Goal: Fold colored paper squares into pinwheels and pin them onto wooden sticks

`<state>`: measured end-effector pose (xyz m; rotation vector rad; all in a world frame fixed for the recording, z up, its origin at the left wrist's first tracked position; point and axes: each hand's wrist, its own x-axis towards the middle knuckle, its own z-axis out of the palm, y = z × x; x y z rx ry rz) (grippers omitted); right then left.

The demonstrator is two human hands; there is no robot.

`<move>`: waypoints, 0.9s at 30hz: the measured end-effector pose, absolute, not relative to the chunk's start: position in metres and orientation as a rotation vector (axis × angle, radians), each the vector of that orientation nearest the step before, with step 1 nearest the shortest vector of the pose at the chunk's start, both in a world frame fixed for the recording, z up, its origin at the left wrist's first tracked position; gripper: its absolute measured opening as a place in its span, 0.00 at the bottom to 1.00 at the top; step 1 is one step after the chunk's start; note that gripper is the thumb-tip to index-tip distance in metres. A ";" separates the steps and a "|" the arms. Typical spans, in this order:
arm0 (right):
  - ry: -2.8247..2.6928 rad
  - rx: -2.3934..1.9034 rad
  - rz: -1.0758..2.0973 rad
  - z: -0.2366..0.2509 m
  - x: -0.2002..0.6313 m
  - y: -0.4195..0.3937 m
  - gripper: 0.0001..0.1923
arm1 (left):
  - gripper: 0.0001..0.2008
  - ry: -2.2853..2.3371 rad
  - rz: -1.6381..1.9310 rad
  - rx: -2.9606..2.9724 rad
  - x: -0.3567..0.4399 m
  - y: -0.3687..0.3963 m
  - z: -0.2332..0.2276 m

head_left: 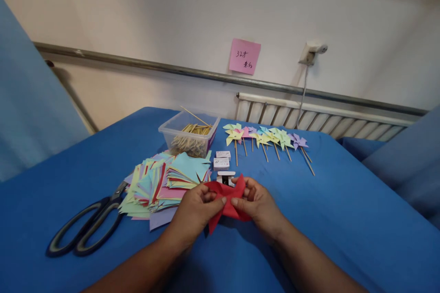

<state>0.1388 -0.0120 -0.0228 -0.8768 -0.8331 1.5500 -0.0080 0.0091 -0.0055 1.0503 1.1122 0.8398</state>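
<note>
A red paper pinwheel (229,198), its corners folded in towards the middle, is held up over the blue table. My left hand (196,208) grips its left side, thumb pressed near the centre. On the other side my right hand (257,206) pinches it, with the thumb close to the centre too. No stick shows on this pinwheel. Just behind it stands an open small white box (226,175) with dark contents. To the left lies a heap of cut coloured paper squares (154,187), partly behind my left hand.
Large dark-handled scissors (87,224) lie left of the paper heap. A clear plastic tub (189,135) holds many wooden sticks. Two small boxes (222,163) sit beside it. Several finished pinwheels on sticks (271,139) rest at the back right of the blue table (343,219).
</note>
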 end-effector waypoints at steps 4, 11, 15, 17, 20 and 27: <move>-0.846 -0.876 1.545 -0.022 0.140 -0.012 0.25 | 0.14 1.063 0.833 1.011 -0.010 0.012 -0.011; -0.930 -0.899 1.512 -0.027 0.139 -0.011 0.24 | 0.14 1.025 0.824 0.972 -0.009 0.012 -0.010; -0.944 -1.099 1.140 -0.031 0.137 -0.014 0.18 | 0.14 1.051 0.896 0.936 -0.010 0.013 -0.008; -1.030 -1.234 0.881 -0.030 0.136 -0.018 0.12 | 0.13 1.073 0.956 0.925 -0.011 0.014 -0.007; -1.258 -1.308 0.692 -0.025 0.134 -0.025 0.07 | 0.11 1.090 1.026 0.909 -0.012 0.014 -0.004; -1.348 -1.339 0.758 -0.026 0.128 -0.027 0.02 | 0.13 1.036 0.996 0.928 -0.011 0.012 -0.001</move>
